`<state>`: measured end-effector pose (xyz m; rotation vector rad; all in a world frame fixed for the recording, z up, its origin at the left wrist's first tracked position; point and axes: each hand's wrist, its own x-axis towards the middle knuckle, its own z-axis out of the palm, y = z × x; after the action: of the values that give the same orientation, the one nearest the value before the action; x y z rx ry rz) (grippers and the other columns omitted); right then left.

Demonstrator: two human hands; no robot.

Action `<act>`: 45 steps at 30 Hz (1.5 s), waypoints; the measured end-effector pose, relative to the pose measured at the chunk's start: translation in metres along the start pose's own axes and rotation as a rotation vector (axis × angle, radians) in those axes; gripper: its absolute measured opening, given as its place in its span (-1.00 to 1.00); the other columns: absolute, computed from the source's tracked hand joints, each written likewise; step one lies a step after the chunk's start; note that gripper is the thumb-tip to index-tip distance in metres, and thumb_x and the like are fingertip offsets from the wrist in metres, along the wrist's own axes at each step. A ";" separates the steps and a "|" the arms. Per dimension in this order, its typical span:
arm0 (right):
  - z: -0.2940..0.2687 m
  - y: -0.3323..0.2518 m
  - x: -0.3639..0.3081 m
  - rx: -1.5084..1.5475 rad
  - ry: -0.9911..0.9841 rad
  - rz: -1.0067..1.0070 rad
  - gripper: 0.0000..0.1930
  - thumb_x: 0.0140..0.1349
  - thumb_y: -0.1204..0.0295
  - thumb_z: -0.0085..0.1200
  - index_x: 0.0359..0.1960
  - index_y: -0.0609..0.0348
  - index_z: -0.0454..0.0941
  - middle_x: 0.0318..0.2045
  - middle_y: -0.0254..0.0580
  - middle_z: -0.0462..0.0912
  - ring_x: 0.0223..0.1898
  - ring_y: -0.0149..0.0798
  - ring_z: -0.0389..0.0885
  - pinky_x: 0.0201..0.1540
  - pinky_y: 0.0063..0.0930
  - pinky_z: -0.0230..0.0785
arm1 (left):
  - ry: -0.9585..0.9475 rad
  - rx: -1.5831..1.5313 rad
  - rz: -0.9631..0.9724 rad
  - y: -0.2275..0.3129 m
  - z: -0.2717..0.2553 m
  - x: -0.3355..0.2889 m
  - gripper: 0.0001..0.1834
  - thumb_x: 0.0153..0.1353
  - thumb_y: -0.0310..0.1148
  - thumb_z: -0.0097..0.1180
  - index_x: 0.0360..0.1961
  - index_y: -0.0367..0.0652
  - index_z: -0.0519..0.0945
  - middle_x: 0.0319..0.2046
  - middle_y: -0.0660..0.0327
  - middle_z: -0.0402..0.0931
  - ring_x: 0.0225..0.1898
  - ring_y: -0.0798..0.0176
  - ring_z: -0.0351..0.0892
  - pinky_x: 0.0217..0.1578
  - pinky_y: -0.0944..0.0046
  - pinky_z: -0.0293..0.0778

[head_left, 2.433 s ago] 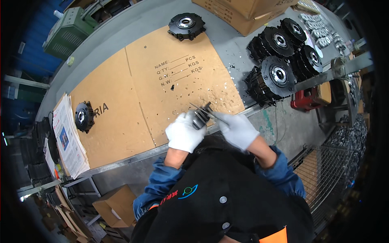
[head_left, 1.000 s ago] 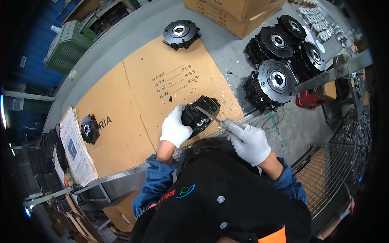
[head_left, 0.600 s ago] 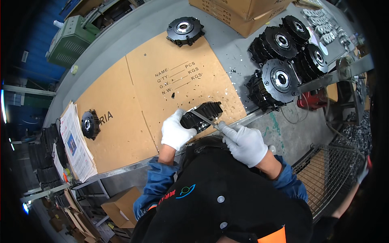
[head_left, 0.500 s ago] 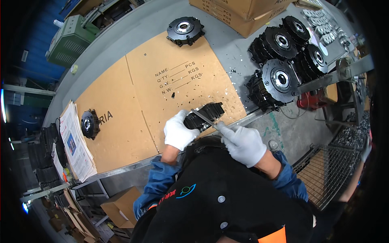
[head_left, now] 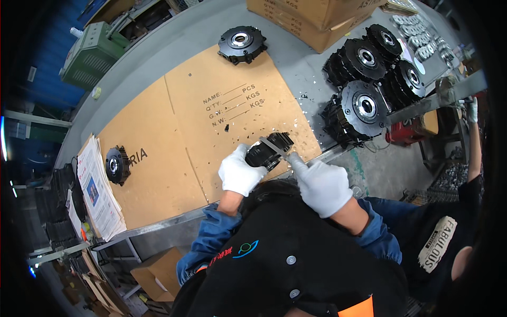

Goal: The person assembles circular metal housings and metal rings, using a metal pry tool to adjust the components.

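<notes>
In white gloves, both my hands work at the near edge of the bench. My left hand (head_left: 239,172) grips a round black toothed housing (head_left: 260,157) by its near left side, its fingers wrapped round it and partly hidden. The housing is tilted up on its edge over the cardboard. My right hand (head_left: 325,187) is closed on the near end of a flat grey metal file (head_left: 273,146), one finger stretched along it. The file lies slantwise across the housing's toothed rim. The end inside my right palm is hidden.
A flattened cardboard sheet (head_left: 182,174) with dark chips covers the bench. Single housings sit at the far edge (head_left: 242,44) and left (head_left: 117,165), near papers (head_left: 94,185). Housing stacks (head_left: 364,105) stand right, a carton (head_left: 311,21) behind. A co-worker's dark shirt (head_left: 422,222) is close at right.
The housing has turned a little in my left hand, and both hands have shifted slightly right. The file has moved across the rim. At right, a co-worker has come further into view.
</notes>
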<state>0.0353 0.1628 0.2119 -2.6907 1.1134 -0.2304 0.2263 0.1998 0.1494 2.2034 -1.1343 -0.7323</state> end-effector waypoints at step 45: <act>0.054 0.077 0.049 1.315 0.100 0.631 -0.89 0.12 0.53 0.12 -0.34 0.24 0.45 -0.66 -0.37 0.43 -0.73 -0.52 0.37 -0.70 -0.61 0.20 | -0.035 -1.685 0.042 -0.072 -0.003 -0.004 -0.30 -0.51 -0.61 -0.05 -0.10 -0.44 0.51 -0.18 -0.11 0.58 -0.17 -0.01 0.63 -0.17 0.17 0.59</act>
<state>0.0297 0.0819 0.1430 -1.1489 1.1503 -0.6754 0.2660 0.2393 0.1034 0.7054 -0.2082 -1.0831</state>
